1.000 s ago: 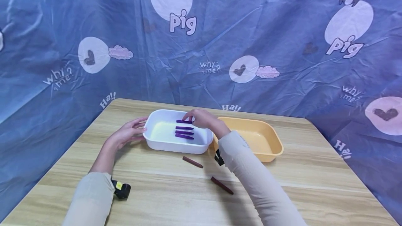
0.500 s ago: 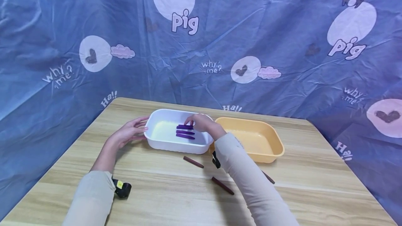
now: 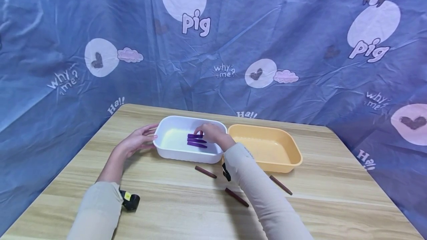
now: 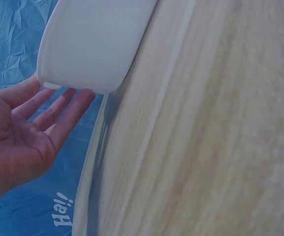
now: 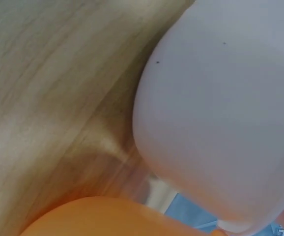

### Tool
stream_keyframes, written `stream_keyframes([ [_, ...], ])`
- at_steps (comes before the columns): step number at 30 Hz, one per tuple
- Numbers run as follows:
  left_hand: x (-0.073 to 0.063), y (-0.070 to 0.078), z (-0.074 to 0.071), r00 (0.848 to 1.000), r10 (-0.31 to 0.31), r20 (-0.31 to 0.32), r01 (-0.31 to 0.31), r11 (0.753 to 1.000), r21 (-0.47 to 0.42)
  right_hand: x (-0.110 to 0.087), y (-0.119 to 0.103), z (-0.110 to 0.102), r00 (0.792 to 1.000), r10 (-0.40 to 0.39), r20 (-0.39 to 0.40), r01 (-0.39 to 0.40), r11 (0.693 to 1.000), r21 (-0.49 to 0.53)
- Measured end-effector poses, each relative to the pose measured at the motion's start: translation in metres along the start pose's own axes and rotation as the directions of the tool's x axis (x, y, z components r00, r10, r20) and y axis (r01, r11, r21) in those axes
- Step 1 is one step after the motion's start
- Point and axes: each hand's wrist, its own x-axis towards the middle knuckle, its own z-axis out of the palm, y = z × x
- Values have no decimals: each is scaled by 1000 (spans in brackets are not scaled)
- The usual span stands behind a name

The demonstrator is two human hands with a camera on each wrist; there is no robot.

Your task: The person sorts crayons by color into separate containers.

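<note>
My left hand [image 3: 135, 142] is at the left end of the white plastic bin [image 3: 186, 155], fingers fairly straight. In the left wrist view its fingertips [image 4: 87, 93] touch the bin's end wall [image 4: 90, 49]. Reaching over the right side of that bin, my right hand [image 3: 212, 133] pinches the end of a purple crayon [image 3: 192, 136]. Two more purple crayons lie just nearer to me, roughly parallel to it: a middle crayon [image 3: 195, 140] and a front crayon [image 3: 197, 145]. The right wrist view shows mostly the bin's outside, so the pinching fingertips are hidden there.
A yellow-orange bin [image 3: 296, 158] stands right beside the white one. Three brown crayons lie on the wooden table [image 3: 173, 203]: a left one [image 3: 205, 172], a middle one [image 3: 237, 197] and a right one [image 3: 281, 185]. A blue printed cloth [image 3: 213, 95] hangs behind.
My right hand has come toward me inside the white bin, bringing a purple crayon up against the others. The right forearm has swung left, uncovering a brown crayon. My left hand stays put.
</note>
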Motion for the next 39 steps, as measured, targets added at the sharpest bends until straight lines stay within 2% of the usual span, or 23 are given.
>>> stream_keyframes([
  [5, 3, 0, -1, 1000, -4, 3, 4, 1000, 1, 0, 4, 1, 999, 9, -30, -8, 1000, 30],
  [13, 7, 1, -2, 1000, -3, 9, 3, 1000, 6, -18, 13, -14, 988, -47, -144, 64, 991, 118],
  [18, 9, 1, -3, 1000, -5, 4, 5, 1000, 3, -44, 27, -29, 965, -105, -242, 145, 977, 154],
  [22, 11, 2, -4, 1000, -8, -3, 8, 1000, 22, -73, 43, -38, 938, -99, -331, 169, 967, 189],
  [25, 12, 3, -5, 1000, 11, -6, -11, 998, 70, -95, 59, -41, 918, -83, -387, 182, 956, 228],
  [27, 12, 5, -5, 999, 38, -13, -36, 991, 132, -111, 69, -43, 910, -60, -410, 177, 951, 255],
  [29, 12, 7, -4, 997, 76, -27, -69, 974, 216, -128, 78, -44, 904, -34, -426, 165, 947, 276],
  [31, 12, 10, -3, 990, 130, -51, -107, 942, 319, -145, 87, -47, 900, 2, -437, 140, 946, 291],
  [33, 11, 13, -1, 980, 182, -81, -132, 898, 421, -163, 97, -48, 894, 31, -447, 116, 948, 297],
  [36, 10, 18, 3, 958, 255, -128, -143, 817, 559, -188, 112, -48, 877, 82, -473, 67, 954, 291],
  [39, 9, 23, 10, 934, 321, -155, -149, 749, 646, -211, 126, -44, 854, 144, -500, 16, 953, 303],
])
